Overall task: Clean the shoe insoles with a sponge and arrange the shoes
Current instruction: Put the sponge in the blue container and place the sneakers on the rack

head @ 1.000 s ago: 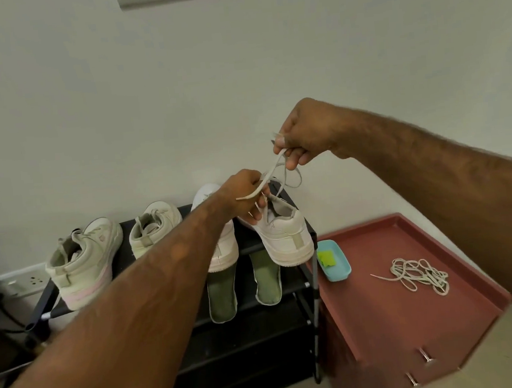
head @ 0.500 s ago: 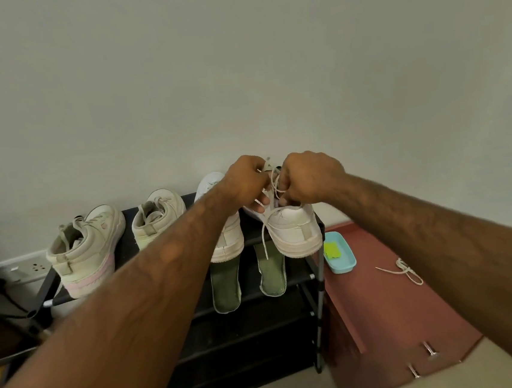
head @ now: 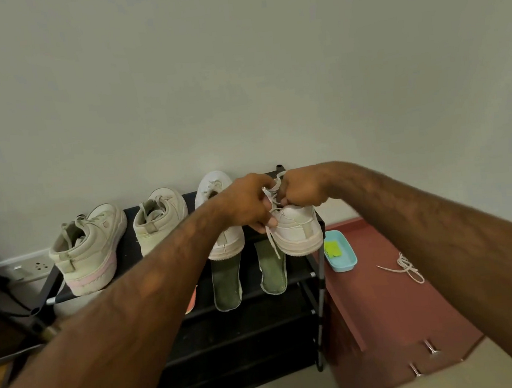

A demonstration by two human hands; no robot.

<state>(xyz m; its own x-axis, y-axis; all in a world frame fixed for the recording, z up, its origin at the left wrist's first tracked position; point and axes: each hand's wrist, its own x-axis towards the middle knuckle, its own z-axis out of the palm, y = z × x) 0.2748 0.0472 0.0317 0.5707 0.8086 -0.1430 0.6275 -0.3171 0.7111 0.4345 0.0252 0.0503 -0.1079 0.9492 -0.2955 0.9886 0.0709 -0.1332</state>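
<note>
Fingers of the left hand (head: 246, 205) and right hand (head: 299, 191), apart a second ago, now pinch the off-white flat lace (head: 273, 242) together over the white leather sneaker (head: 297, 232) at centre frame, probably knotting; lacing nears done.

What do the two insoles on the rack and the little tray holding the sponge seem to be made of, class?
Green insoles: probably foam topped with fabric; matte, olive, with pale worn edges, lying thin and flat on the shelf. Blue tray: likely moulded plastic; smooth, evenly coloured, with a rounded rim. The sponge inside looks like soft yellow-green foam, though too small to be sure.
</note>
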